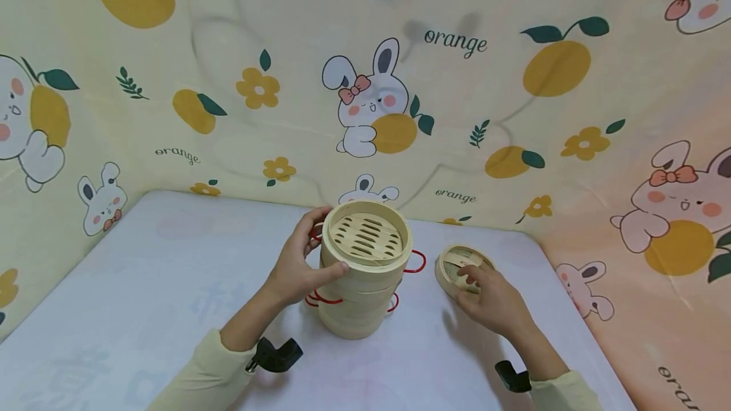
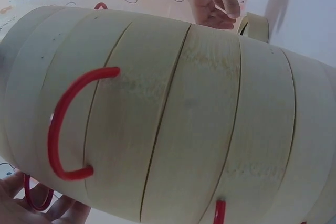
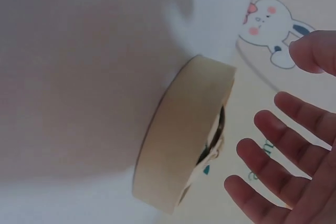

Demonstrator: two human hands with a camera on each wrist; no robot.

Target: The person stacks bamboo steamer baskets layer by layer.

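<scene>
A tall stack of bamboo steamers stands upright in the head view, with red loop handles at its sides. Its uppermost basket shows a slatted floor. My left hand holds that basket's left side, thumb across the front and fingers round the back. The stack's wall fills most of the left wrist view. To the right lies a round bamboo lid, its side wall facing the right wrist camera. Over the lid hovers my right hand, fingers spread apart with nothing in them.
A white table bears the stack and the lid. Behind and to the right hangs a cream cloth printed with rabbits and oranges. Black camera mounts sit at both wrists.
</scene>
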